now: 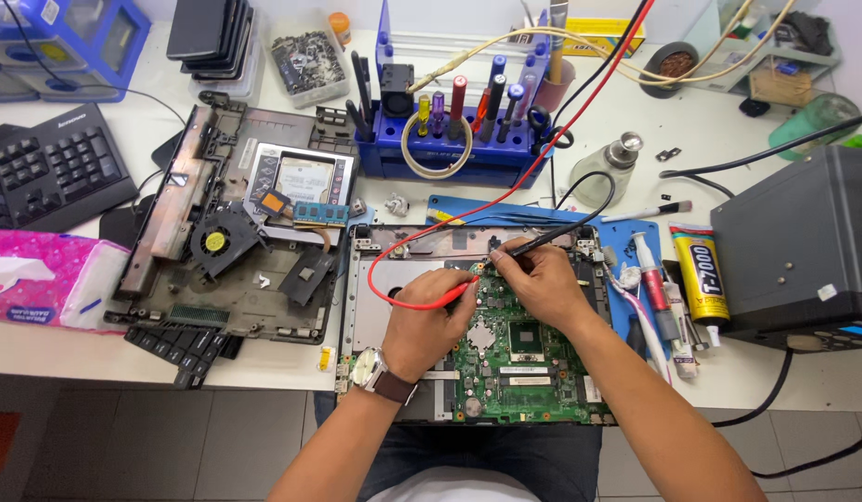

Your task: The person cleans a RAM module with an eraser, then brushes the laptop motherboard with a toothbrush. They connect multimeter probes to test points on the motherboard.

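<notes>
Green motherboard point(519, 358) near centre, lying in an opened grey laptop shell point(380, 288) at the counter's point(50, 344) near edge. Left hand point(429, 325) closed around a red probe point(450, 296), tip down on the board's far left corner; wristwatch point(368, 369) on that wrist. Right hand point(543, 279) pinching a black probe point(533, 244) between thumb and fingers, tip touching the same far edge of the board, just beside the red tip. Red lead point(543, 153) and black lead point(589, 200) running off toward the far side. Left of the shell: stripped laptop chassis point(236, 242) with fan point(214, 242) exposed. Far centre: blue tool rack point(450, 130) full of screwdrivers. Right: yellow glue tube point(699, 274), dark box-shaped unit point(794, 246). Far left: black keyboard point(50, 172); pink tissue pack point(40, 279) near left.
</notes>
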